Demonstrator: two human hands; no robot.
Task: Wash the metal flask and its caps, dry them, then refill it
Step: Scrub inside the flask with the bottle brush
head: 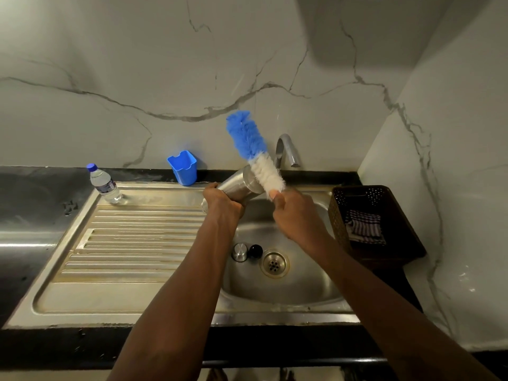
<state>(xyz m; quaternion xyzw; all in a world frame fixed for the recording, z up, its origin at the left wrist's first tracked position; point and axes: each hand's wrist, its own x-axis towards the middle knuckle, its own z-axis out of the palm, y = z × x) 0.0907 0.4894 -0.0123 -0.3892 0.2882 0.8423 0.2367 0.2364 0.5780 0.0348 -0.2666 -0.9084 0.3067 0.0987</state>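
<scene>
My left hand [221, 200] grips the steel flask [242, 184] around its lower body and holds it tilted over the sink basin [302, 287], mouth pointing up and to the right. My right hand [295, 213] holds a bottle brush [254, 149] by its handle. The brush's blue and white bristles stick up out in the open, crossing just beside the flask's mouth. Two caps lie on the basin floor left of the drain [274, 264]: a steel cap [239, 252] and a black cap [255, 250].
A curved tap [287, 149] stands behind the basin. A blue plastic holder [182, 167] and a clear water bottle [105, 185] sit at the back of the ribbed drainboard [132, 243]. To the right is a dark basket [376, 224] holding a checked cloth [364, 226].
</scene>
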